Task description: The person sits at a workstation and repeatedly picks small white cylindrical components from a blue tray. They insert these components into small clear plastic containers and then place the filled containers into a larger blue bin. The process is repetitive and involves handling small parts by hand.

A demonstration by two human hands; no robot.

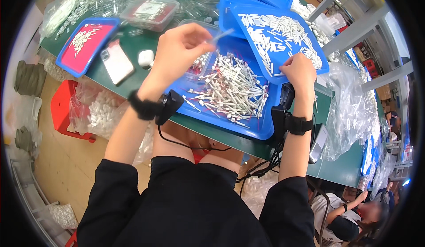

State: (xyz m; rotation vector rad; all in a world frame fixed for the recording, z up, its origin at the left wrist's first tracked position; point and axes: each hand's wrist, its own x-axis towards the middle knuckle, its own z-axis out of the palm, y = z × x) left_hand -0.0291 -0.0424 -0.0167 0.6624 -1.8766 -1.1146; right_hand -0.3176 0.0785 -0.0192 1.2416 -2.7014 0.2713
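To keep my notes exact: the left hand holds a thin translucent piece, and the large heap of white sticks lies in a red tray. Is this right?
The colour is wrong: the head view shows the large heap of white sticks in a blue tray. The left hand does hold a thin translucent piece.

A wide fisheye view looks from the person's head steeply down and forward, close above the black short-sleeved shirt (186, 207) at lower middle; the bare left hand (179, 48) and bare right hand (299, 70) sit above centre, while the flat green desk (343, 167) bends toward the dark, rounded rim.
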